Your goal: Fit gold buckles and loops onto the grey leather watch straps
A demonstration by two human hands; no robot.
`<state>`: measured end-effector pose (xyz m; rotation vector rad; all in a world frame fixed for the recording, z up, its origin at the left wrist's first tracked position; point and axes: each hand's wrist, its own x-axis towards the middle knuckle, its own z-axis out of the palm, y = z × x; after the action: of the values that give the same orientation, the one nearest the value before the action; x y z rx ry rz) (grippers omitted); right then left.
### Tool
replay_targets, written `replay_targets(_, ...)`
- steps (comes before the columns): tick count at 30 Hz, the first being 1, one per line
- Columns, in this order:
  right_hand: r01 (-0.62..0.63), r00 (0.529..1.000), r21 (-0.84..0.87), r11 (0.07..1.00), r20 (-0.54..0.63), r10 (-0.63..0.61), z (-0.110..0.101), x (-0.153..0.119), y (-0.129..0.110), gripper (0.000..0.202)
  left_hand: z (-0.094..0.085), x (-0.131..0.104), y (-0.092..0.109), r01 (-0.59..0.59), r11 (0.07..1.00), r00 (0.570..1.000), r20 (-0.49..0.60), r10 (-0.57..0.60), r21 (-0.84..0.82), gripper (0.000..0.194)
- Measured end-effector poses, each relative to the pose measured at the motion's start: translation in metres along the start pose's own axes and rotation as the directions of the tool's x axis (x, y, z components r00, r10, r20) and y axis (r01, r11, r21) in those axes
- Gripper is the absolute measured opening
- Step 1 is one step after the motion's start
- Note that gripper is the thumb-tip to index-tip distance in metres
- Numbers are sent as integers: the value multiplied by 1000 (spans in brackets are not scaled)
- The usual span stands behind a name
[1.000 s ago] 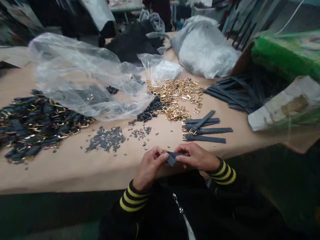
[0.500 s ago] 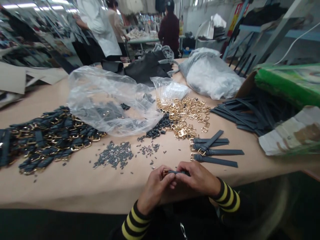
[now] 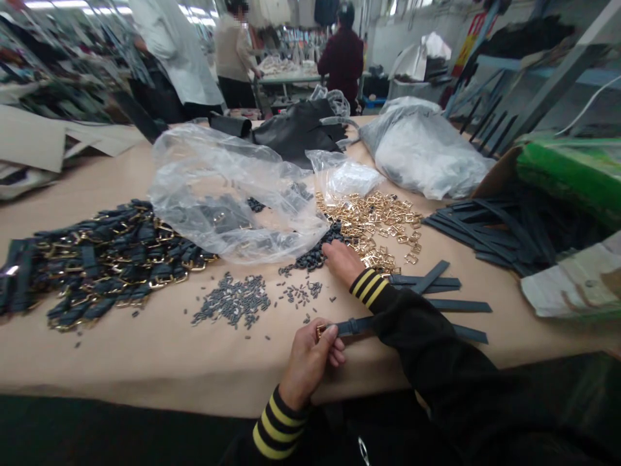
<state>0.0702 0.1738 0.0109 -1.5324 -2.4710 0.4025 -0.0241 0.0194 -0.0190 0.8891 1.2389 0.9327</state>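
Near the table's front edge, my left hand [image 3: 310, 353] pinches the buckle end of a dark strap [image 3: 354, 326]. A gold buckle shows at its fingers, and a loop sits around the strap. The strap runs right, under my right sleeve, which hides its far part. My right hand [image 3: 342, 260] reaches forward to a small pile of dark loops [image 3: 310, 259]. Its fingers are bent together at the pile's right edge; what is between them cannot be made out. Just beyond lies a heap of gold buckles [image 3: 373, 217]. Several buckled straps [image 3: 458, 305] lie partly behind my right arm.
A large heap of buckled straps [image 3: 116, 252] lies left. Small dark pieces [image 3: 235, 299] are scattered in front. Clear plastic [image 3: 233, 194] covers the middle. Loose straps [image 3: 485, 226] spill from a green box [image 3: 572, 171] at right. Several people stand beyond the table.
My right hand has let go of the strap and moved forward to the pile of dark loops. My left hand still holds the buckle end. The view has shifted slightly.
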Motion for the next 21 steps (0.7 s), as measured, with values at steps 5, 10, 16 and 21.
replay_targets(5, 40, 999, 56, 998, -11, -40, -18, -23, 6, 18, 2, 0, 2, -15, 999, 998, -57, 12, -52, 22)
replay_targets(10, 45, 999, 461, 886, -26, -38, -36, -97, 7, 16, 6, -2, 2, -62, 998, 991, -118, 58, -28, 22)
replay_targets(16, -180, 984, 787, 590, 136, 119, -13, -157, 9, 12, 20, -12, 8, -144, 988, 984, -101, 149, 53, 19)
replay_targets(21, -243, 956, 909, 340, 166, 240, -2, -164, 14, 9, 33, -22, 16, -168, 980, 984, -33, 172, 105, 18)
